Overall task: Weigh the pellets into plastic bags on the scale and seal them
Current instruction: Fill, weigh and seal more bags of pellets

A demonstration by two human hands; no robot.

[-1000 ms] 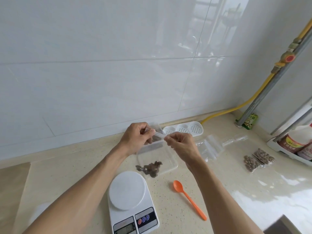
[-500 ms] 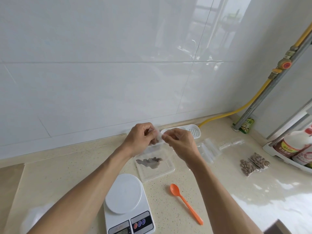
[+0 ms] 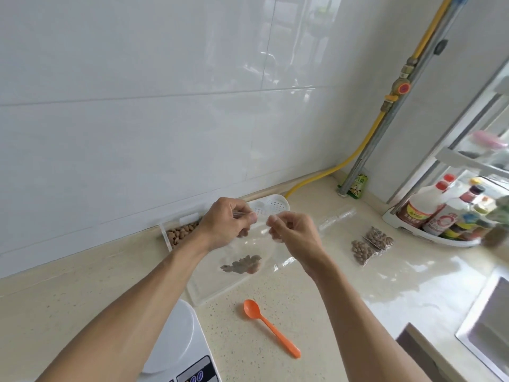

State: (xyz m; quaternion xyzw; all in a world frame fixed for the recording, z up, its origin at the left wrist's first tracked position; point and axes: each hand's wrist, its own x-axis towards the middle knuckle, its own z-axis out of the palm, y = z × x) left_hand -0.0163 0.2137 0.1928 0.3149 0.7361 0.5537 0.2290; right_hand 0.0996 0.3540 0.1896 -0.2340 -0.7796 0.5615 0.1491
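Left hand (image 3: 228, 223) and right hand (image 3: 293, 230) pinch the top strip of the clear plastic bag of brown pellets (image 3: 242, 264) — press evenly along the seal, keeping pellets hanging low.

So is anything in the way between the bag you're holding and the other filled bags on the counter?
Nothing visible. Both hands, left hand and right hand, pinch the bag's top, and the counter toward the filled bags looks bare.

Clear glossy plastic bag (image 3: 248, 252)
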